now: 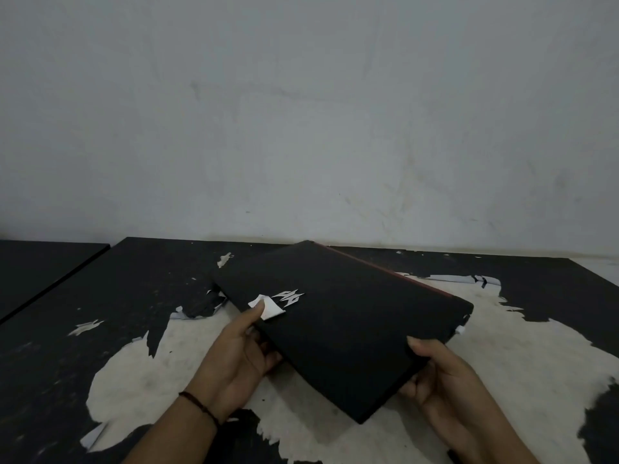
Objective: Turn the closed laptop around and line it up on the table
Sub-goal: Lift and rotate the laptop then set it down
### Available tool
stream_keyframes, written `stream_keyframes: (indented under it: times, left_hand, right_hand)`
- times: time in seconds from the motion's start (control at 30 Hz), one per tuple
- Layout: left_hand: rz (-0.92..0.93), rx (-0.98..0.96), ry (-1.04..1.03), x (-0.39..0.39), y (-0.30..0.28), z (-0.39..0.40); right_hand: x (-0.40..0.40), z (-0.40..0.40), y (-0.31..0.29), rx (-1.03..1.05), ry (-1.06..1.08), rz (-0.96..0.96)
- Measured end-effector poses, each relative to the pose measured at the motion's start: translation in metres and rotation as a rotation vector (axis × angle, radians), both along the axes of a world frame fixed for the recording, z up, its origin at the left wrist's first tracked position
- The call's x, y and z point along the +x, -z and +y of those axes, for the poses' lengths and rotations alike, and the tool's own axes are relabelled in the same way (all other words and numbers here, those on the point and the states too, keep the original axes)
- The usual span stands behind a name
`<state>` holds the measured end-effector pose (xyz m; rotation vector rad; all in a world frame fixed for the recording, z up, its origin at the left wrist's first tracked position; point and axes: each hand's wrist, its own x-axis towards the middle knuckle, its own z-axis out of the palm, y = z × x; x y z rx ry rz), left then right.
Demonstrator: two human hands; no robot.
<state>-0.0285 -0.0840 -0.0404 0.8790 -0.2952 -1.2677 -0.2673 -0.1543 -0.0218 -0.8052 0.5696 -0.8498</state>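
Observation:
A closed black laptop [345, 316] with a silver logo and a red strip along its far edge lies skewed, one corner pointing toward me and its near end lifted off the table [134, 296]. My left hand [239, 356] grips its left edge, thumb on the lid beside a white sticker. My right hand [442, 380] holds the near right edge, thumb on top and fingers underneath.
The table top is black with its coating peeled away in a large pale patch under the laptop. A second dark table [40, 269] stands at the left with a gap between. A grey wall [301, 112] rises right behind the table's far edge.

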Motion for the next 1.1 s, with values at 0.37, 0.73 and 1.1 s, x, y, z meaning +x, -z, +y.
stream_keyframes:
  times: [0.37,0.73,1.1]
  left_hand:
    - [0.057,-0.063,-0.17,-0.01,0.01,-0.002]
    - [0.023,-0.065,-0.069,-0.01,0.008,0.004]
    - [-0.164,0.105,-0.187,0.039,0.008,-0.001]
  right_hand:
    - [0.013,0.005,-0.006,0.046,-0.017,-0.092]
    - [0.011,0.0,-0.005,-0.022,-0.027,-0.006]
    - [-0.005,-0.053,-0.008,0.102,0.238,0.349]
